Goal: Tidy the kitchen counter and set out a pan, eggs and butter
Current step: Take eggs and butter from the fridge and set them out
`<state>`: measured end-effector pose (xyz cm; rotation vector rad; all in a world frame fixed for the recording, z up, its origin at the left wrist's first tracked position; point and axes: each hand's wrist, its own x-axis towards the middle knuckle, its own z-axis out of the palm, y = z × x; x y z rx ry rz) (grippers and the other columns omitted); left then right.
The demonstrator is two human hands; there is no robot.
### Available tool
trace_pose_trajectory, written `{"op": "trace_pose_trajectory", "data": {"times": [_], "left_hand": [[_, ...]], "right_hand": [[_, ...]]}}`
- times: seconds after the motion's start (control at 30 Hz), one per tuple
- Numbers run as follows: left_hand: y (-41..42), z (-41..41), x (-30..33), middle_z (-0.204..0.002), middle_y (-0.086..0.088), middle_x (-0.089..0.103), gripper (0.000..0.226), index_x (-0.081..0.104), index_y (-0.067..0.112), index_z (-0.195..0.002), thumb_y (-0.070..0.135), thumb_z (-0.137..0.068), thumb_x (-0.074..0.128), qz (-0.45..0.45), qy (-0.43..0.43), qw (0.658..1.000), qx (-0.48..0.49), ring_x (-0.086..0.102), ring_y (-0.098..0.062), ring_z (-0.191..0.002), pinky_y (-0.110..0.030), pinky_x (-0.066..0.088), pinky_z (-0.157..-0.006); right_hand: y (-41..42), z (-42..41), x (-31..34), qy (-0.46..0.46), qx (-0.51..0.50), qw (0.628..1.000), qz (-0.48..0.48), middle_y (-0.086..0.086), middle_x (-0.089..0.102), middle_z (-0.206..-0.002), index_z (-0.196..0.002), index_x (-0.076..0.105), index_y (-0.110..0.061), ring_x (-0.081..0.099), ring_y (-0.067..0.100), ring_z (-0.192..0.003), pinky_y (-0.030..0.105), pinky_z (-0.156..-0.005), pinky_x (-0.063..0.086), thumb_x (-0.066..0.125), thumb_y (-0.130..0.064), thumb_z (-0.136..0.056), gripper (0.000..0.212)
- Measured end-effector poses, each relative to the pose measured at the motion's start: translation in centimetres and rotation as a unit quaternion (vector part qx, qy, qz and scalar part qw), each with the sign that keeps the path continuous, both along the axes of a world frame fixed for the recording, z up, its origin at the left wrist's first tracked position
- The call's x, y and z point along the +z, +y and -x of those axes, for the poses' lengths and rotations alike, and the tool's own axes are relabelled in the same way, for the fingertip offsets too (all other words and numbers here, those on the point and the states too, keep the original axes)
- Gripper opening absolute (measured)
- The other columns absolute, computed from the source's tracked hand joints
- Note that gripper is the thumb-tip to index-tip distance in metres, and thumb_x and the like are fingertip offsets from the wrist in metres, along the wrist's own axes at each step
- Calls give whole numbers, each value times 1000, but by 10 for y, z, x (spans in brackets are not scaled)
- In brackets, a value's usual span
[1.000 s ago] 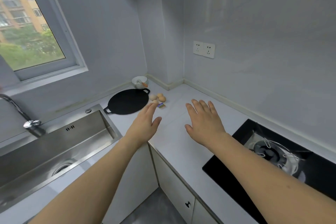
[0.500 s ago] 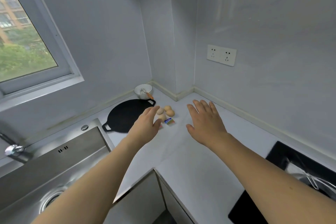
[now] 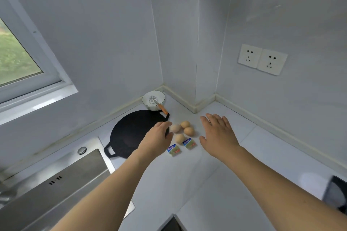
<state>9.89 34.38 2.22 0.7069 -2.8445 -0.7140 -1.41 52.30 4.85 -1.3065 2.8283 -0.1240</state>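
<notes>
4 eggs (image 3: 182,131) sit in a loose cluster on the white counter (image 3: 234,170), well inside the corner where the 2 walls meet. The palest egg is on the left and the other 3 are tan. Just in front of them lie 2 small butter packets (image 3: 181,146), wrapped in blue and yellow, side by side and slightly apart. The black flat pan (image 3: 131,133) lies flat just left of the eggs, its near loop handle reaching toward the steel sink (image 3: 62,184). Behind the pan, a white bowl (image 3: 153,99) holds a whisk (image 3: 156,102) with an orange handle that leans over the rim onto the pan's far handle.

The left hand (image 3: 157,139) hovers over the pan's right edge, fingers loosely extended toward the pale egg, holding nothing. The right hand (image 3: 217,133) hovers palm down just right of the eggs, fingers spread, also empty. The counter right of that hand runs bare to the wall skirting and, nearer, to the black hob (image 3: 336,195) at the frame edge.

Compared with 0.5 s ago, both hands are closer to the eggs, and both butter packets now show.
</notes>
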Motion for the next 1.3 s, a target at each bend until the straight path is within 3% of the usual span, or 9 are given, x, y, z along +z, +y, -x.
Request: {"op": "trace_pose_trajectory", "data": {"times": [0.17, 0.37, 0.73, 1.0, 1.13, 1.3], "left_hand": [[-23, 21, -30, -136, 3, 50, 42, 47, 22, -139, 28, -98, 52, -33, -37, 999, -8, 54, -15, -116, -29, 46, -97], [-32, 51, -65, -138, 2, 48, 45, 45, 21, -141, 27, -97, 54, -60, -83, 995, -16, 53, -16, -118, -28, 44, -98], [-42, 94, -118, -120, -5, 56, 32, 56, 16, -123, 33, -97, 48, -91, -146, 984, 33, 57, -22, -102, -29, 45, -82], [-44, 110, -135, -88, -1, 56, 20, 57, 17, -93, 34, -92, 46, -138, -166, 972, 90, 52, -15, -69, -28, 37, -54], [-45, 111, -140, -82, -2, 52, 23, 50, 17, -79, 36, -91, 44, -129, -178, 970, 99, 50, -19, -72, -30, 34, -56], [-46, 115, -141, -85, -5, 54, 25, 52, 13, -79, 35, -88, 46, -132, -182, 969, 105, 53, -25, -79, -32, 39, -62]], "right_hand": [[-28, 24, -35, -67, -38, 997, 14, 1, 32, -149, -147, 26, -16, 33, 22, -135, 32, -110, 25, 44, -30, -97, 55], [-59, 57, -70, -155, -52, 986, -15, 6, 36, -147, -147, 26, -15, 43, 27, -128, 35, -103, 36, 44, -23, -97, 53], [-105, 86, -137, -213, -90, 973, -27, 9, 51, -129, -134, 42, -15, 52, 30, -116, 41, -96, 43, 51, -32, -94, 45], [-125, 106, -162, -220, -107, 969, -19, 9, 56, -122, -126, 49, -13, 55, 32, -112, 40, -92, 45, 57, -37, -90, 44], [-133, 106, -169, -209, -114, 971, -5, 9, 59, -118, -120, 52, -14, 56, 31, -109, 38, -87, 46, 58, -35, -87, 40], [-138, 105, -177, -201, -144, 969, -14, 9, 57, -116, -118, 54, -12, 56, 31, -107, 36, -85, 44, 57, -34, -88, 37]]}}
